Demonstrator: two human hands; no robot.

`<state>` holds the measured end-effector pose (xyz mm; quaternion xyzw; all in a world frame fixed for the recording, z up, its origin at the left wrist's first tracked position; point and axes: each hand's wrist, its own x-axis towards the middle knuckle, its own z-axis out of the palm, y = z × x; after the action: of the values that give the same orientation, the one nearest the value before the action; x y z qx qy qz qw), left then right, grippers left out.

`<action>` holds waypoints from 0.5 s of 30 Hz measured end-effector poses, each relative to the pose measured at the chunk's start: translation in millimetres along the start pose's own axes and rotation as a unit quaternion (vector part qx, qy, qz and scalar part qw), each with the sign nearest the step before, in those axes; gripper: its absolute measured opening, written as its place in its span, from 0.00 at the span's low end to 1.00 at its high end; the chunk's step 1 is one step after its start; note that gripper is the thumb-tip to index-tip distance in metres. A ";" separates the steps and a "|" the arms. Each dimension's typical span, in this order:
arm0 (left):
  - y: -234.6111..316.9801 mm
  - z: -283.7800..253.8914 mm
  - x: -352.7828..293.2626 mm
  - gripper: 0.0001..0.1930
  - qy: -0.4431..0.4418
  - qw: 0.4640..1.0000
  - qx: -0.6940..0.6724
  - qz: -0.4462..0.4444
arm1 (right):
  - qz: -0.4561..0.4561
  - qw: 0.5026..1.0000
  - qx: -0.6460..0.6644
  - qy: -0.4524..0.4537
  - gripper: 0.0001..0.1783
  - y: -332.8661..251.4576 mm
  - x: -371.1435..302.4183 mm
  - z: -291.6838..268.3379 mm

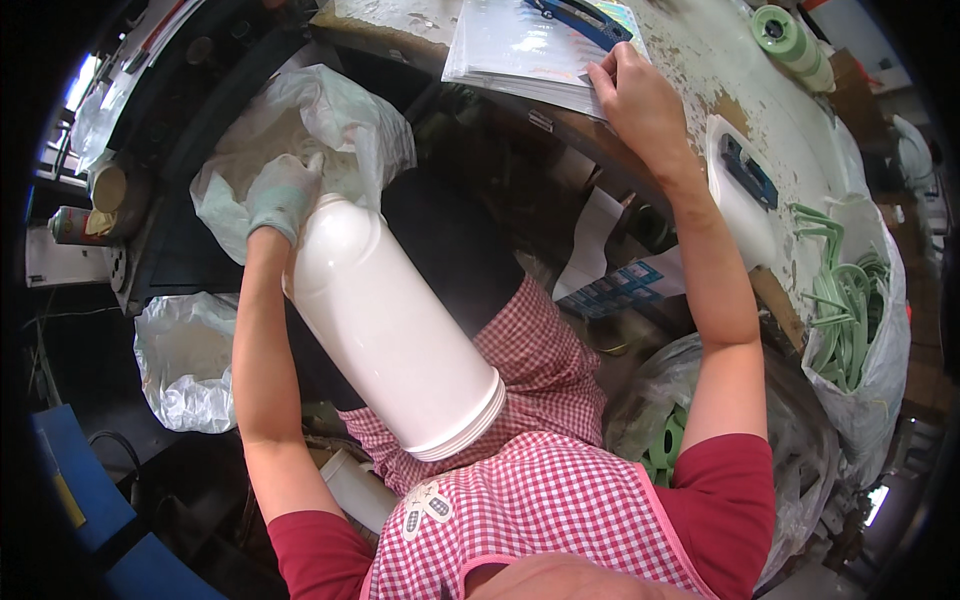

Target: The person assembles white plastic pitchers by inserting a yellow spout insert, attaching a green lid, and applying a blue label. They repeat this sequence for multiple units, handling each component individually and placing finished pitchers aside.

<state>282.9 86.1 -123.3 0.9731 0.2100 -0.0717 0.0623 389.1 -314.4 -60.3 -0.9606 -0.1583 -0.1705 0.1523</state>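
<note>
White plastic canister (390,320) laid slantwise across the lap, ribbed rim toward the checked apron (540,490), rounded end up and leftward. Well left of the canister, a spray can (70,226); nearer, a crumpled white plastic liner (185,350). Just beside the canister's rounded end, gloved left hand (285,190) at the mouth of a translucent plastic bag (360,120). Probably best to rest the canister's weight on the thighs, gloved hand close by against rolling. Left forearm running up alongside the canister; fingers partly hidden, so cannot tell whether closed on anything. Beyond and right of the canister, bare right hand (640,105) at the edge of a stack of glossy sheets (510,50), near a dark blue tool (590,18). Better, by judgement, to touch lightly there, leaving the stack square. Right arm stretched forward, fingers curled; cannot tell whether pinched on a sheet. Farthest right of the canister, green plastic straps (845,320) in a white sack (890,370).
</note>
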 end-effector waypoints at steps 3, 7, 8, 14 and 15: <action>0.3 4.5 1.7 0.37 0.023 1.000 -0.011 0.009 | -0.020 1.000 0.008 0.003 0.16 2.5 2.4 7.1; -9.9 5.8 0.4 0.33 0.042 0.998 -0.015 0.040 | -0.023 1.000 0.000 0.007 0.19 -7.6 10.4 10.9; -8.1 -2.0 -9.1 0.31 0.068 0.996 -0.056 0.033 | -0.031 1.000 0.000 -0.002 0.20 -5.5 11.2 7.8; -33.4 -1.6 -117.6 0.14 0.283 0.827 -0.458 0.162 | -0.031 0.961 0.273 0.027 0.19 -69.7 -52.6 -11.1; -31.4 -1.9 -143.4 0.17 0.192 0.810 -0.541 0.116 | 0.017 0.927 0.370 -0.049 0.17 -94.1 -73.6 -10.7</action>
<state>140.8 57.4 -100.5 0.7931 0.1078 0.2496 0.5451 286.9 -251.6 -55.9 -0.8455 -0.2007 -0.0498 0.4923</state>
